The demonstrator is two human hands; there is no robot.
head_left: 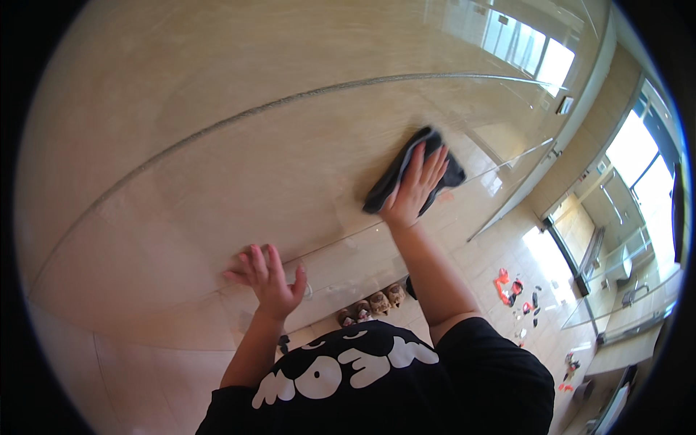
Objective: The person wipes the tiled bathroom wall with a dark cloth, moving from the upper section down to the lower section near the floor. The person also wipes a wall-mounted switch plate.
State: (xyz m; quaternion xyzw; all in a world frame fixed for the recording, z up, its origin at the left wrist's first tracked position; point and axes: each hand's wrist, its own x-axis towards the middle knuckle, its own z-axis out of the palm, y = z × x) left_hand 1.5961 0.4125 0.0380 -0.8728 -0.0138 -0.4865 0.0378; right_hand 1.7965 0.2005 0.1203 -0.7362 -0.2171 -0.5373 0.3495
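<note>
My right hand (pixel 415 185) presses a dark grey cloth (pixel 388 183) against a glossy beige tiled wall (pixel 275 167). Its fingers lie over the cloth and point up the wall; the cloth spreads out past both sides of the hand, its edges slightly blurred. Lower and to the left, my left hand (pixel 270 284) is held with fingers spread and nothing in it. Its fingertips are at the lower part of the wall; whether they touch it I cannot tell. A dark grout line (pixel 254 111) curves across the wall above both hands.
Below the wall stands a row of brown shoes (pixel 379 303). Orange and dark items (pixel 511 286) lie scattered on the tiled floor to the right. Farther right are a glass panel (pixel 609 312), a white basin (pixel 620 262) and a bright window (pixel 638 156). A switch plate (pixel 564 105) sits near the wall's right edge.
</note>
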